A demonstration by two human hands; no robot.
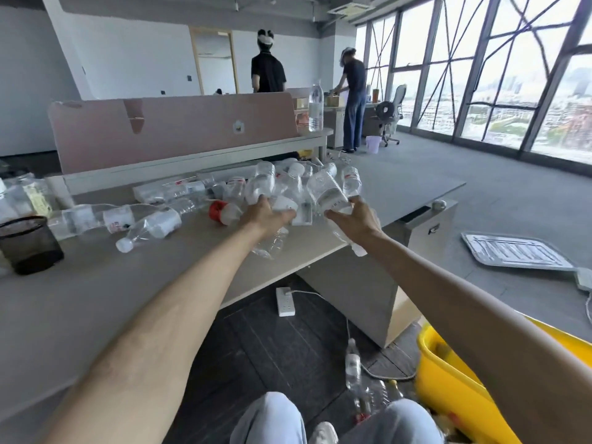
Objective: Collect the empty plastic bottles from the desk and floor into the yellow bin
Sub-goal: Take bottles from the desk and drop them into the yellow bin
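Observation:
A heap of empty clear plastic bottles (288, 184) lies on the grey desk (80, 299). My left hand (266, 214) grips bottles at the near side of the heap. My right hand (355, 216) grips a clear bottle (330, 192) at the heap's right side. More empty bottles (96, 217) lie loose on the desk to the left. On the dark floor near my knees stands a bottle (352, 363), with others lying beside it. The yellow bin (448, 376) is at the lower right, partly hidden by my right arm.
A black mesh bin (28, 243) stands at the desk's left. A tall full bottle (315, 107) stands by the pink divider (173, 129). A white power strip (285, 301) and cable lie on the floor. Two people stand at far desks. A metal tray (515, 251) lies right.

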